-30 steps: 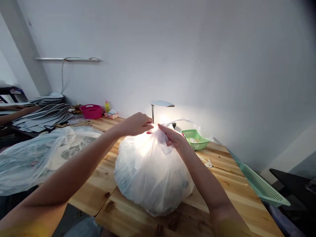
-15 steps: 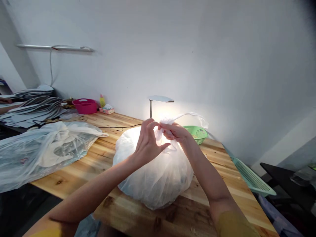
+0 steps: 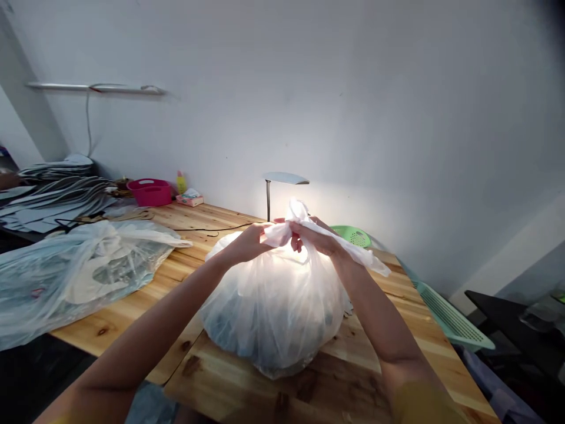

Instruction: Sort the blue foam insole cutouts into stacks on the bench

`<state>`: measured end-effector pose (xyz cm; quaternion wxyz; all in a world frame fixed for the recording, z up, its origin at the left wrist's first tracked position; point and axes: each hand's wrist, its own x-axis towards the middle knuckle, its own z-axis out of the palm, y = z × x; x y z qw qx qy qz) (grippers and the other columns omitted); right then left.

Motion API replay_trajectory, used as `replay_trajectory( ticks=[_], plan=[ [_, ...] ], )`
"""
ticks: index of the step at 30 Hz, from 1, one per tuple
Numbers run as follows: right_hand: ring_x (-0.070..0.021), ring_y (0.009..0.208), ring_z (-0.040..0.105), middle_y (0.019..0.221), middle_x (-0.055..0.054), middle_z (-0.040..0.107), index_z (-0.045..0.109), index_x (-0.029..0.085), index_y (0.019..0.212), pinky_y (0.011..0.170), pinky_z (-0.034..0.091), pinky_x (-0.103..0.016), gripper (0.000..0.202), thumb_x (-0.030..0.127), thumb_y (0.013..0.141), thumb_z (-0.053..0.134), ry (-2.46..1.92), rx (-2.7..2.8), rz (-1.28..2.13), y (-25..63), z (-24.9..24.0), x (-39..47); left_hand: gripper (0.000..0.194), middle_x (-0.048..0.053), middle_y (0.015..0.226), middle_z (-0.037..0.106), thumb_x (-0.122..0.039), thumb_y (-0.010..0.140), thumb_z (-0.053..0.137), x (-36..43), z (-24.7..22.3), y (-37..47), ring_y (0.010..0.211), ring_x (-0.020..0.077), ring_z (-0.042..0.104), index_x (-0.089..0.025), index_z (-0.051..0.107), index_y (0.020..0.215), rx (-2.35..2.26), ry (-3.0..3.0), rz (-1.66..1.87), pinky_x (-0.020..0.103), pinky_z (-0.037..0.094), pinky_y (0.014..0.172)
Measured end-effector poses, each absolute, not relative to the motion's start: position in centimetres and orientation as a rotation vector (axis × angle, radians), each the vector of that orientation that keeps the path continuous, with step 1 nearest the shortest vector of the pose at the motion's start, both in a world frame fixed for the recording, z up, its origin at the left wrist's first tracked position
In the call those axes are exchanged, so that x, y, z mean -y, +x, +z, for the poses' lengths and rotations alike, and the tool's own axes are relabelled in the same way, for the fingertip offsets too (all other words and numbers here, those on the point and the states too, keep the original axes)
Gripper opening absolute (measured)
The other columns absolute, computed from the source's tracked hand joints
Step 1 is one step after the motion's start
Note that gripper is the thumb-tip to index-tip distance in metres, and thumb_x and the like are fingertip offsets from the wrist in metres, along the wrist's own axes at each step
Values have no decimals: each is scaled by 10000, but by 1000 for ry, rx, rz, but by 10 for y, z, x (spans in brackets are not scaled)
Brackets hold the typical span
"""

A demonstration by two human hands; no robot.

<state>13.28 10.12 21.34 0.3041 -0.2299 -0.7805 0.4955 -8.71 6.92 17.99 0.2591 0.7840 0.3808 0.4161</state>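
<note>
A full, whitish plastic bag rests on the wooden table in front of me, its contents only dimly visible. Its gathered neck is twisted between my hands at the top. My left hand is closed on one end of the twisted plastic. Around the neck and the other strand, my right hand has its fingers wrapped. A loose tail of plastic trails over my right wrist. Glare from the desk lamp behind washes out detail near my fingertips.
To the left lies another clear plastic bag with pale pieces inside. Behind it are stacked grey-white sheets, a pink basket and a tissue box. A green basket stands behind my right hand; a pale green crate is beyond the table's right edge.
My left hand has gone from spread fingers near the knot to gripping a plastic end. The loose tail has dropped from behind my right hand to across my right wrist.
</note>
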Motion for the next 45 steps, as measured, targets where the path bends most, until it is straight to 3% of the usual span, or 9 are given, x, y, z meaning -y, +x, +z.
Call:
replay_trajectory(
  ticks=[4,8,13,19,26,31,37,41,45],
  plan=[
    [-114,552,588,627,-4,627,738,117,980,547,501,-231,465,548,949,566,-663,2076,1272,132,215,-100,249,9,710,635,-384,792,708,-72,174,-80,671,150,556,-137,689,772,-1047,2121,1136,232,399,619],
    [-97,539,543,629,9,570,676,141,726,541,455,-228,404,461,952,577,-640,2347,1057,141,233,-87,208,34,822,635,-355,772,718,-75,164,-77,806,179,579,-160,651,741,-1000,2119,1357,261,449,750],
    [-92,632,538,795,-18,663,730,132,846,619,432,-236,306,294,966,501,-498,2652,1028,144,247,-84,233,23,834,639,-341,769,734,-72,163,-76,806,171,603,-173,584,827,-780,1872,1247,263,469,767],
    [-116,699,568,927,-42,644,690,162,854,638,429,-246,222,15,888,527,-776,2810,-125,123,233,-74,280,-14,766,621,-243,657,750,-73,162,-82,644,118,556,-160,622,892,-677,1440,1178,210,424,609],
    [-199,969,644,1198,-122,634,640,165,1117,667,500,-304,339,1,983,375,-693,2532,-876,121,189,-79,542,93,775,701,-669,831,624,-85,174,-87,713,226,661,-132,688,864,-761,1374,896,319,524,661],
    [-230,1074,568,1290,-132,606,612,181,1153,870,483,-374,309,44,994,386,-590,2436,-829,121,179,-89,421,32,644,593,-556,848,634,-93,173,-73,574,159,552,-154,611,727,-965,1554,1129,267,434,556],
    [-270,970,510,1097,-130,636,601,185,934,835,439,-437,84,147,919,527,-651,2403,-400,139,122,-62,227,57,601,524,-247,773,566,-115,151,-109,771,236,604,-222,461,573,-1706,1876,1457,294,439,697],
    [-230,912,547,984,-81,627,576,216,857,826,486,-381,157,210,966,463,-595,2255,28,161,79,-30,282,35,495,439,-257,744,564,-121,129,-129,690,231,585,-237,396,518,-1724,1762,1410,294,431,664],
    [-233,993,582,1063,-88,635,575,221,755,888,482,-374,312,328,1012,434,-741,2008,408,159,103,-22,273,16,583,517,-384,894,452,-112,145,-109,643,178,568,-213,483,684,-1555,1710,1468,272,458,647]
  ],
)
